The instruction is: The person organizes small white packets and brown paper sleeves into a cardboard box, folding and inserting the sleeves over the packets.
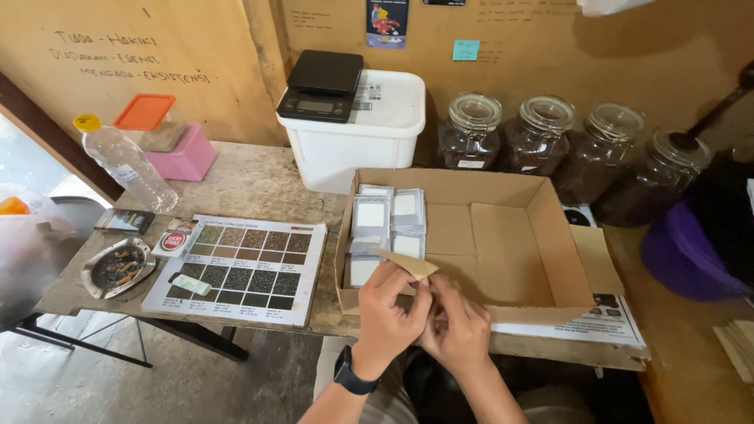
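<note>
Worn wooden desk (259, 177) against a brown board wall. Small kraft paper pouch (407, 265) is pinched at the near edge of the cardboard box (503, 235), left hand (390, 314) and right hand (455, 330) both closed on it. Stacked pouches (389, 216) lie in the box's left end; the pouch is best gripped by its edges, held flat.

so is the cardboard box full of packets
No, the packets fill only the left end of the cardboard box; the rest is bare.

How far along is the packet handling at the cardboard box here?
Done: silver-and-white packets stand filed at the left end of the cardboard box. In hand: the left hand and right hand pinch one brown paper packet. Left: most of the box floor is bare.
</note>
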